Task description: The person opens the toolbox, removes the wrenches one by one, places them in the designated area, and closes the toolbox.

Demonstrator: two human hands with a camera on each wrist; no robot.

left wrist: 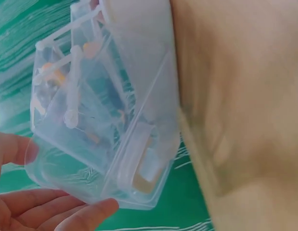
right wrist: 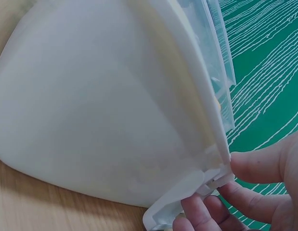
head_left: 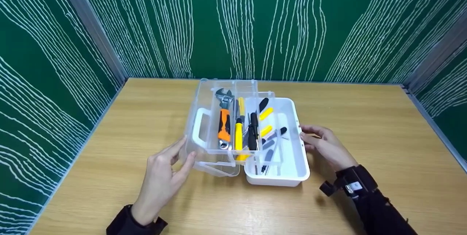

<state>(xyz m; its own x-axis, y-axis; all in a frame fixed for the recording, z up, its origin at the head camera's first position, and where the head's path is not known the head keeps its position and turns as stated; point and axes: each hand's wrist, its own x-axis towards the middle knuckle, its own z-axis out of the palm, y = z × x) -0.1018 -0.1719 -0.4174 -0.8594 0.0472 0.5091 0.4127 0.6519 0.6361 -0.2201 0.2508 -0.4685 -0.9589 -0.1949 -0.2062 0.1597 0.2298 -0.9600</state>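
Head view: our left hand pinches the clear lid, our right hand the white box, which lies between, lengthwise away from us.

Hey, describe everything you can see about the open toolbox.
The toolbox has a white, plastic-looking base on the table and clear trays fanned out leftward above it; both hold tools. Its clear lid, with a white handle, is swung open leftward. The left hand holds the lid's edge; the right hand holds the base's right rim by a latch.
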